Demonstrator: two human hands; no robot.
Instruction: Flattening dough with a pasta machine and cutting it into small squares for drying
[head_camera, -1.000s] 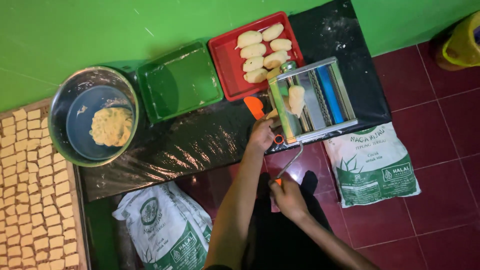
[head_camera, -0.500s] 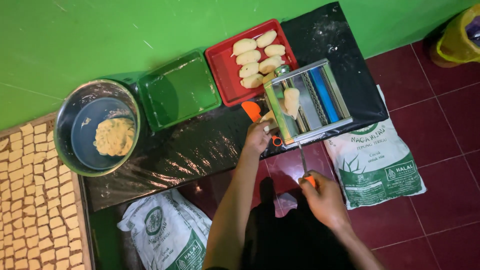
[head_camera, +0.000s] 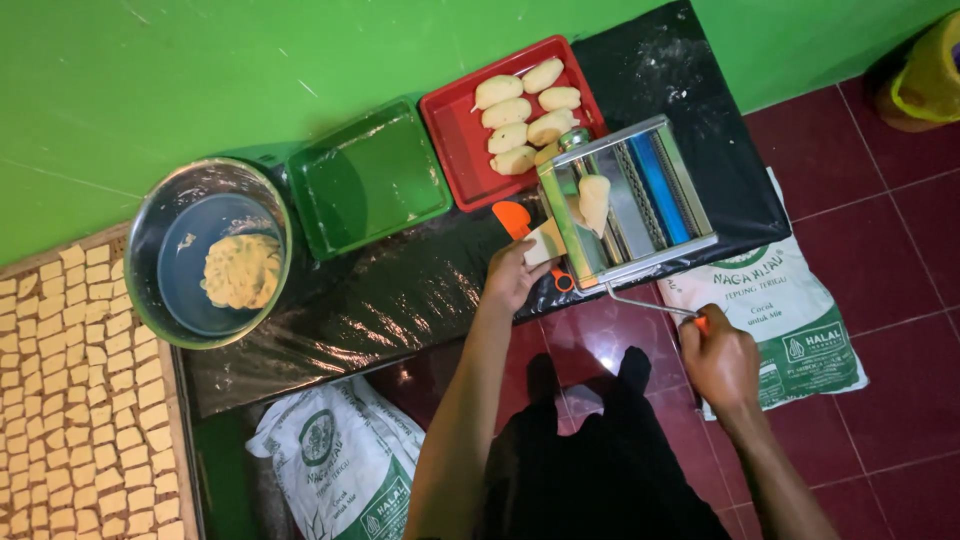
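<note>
A metal hand-cranked dough roller (head_camera: 630, 200) stands on a black plastic-covered table (head_camera: 400, 290). A pale dough piece (head_camera: 594, 198) sits in its rollers. My left hand (head_camera: 515, 275) is at the machine's left side, pinching the flat dough strip (head_camera: 545, 243) that comes out there. My right hand (head_camera: 718, 358) is shut on the orange-tipped crank handle (head_camera: 650, 303), below and right of the machine. An orange scraper (head_camera: 520, 225) lies beside my left hand.
A red tray (head_camera: 455, 150) holds several dough lumps. Left of it are an empty green tray (head_camera: 368, 178) and a steel bowl (head_camera: 208, 252) with dough. Cut dough squares (head_camera: 70, 400) cover a board at left. Flour sacks (head_camera: 340, 460) (head_camera: 790, 310) lie on the red tiles.
My right hand has swung the crank handle from below the machine's left side out to the right. My left hand stays at the roller's outlet.
</note>
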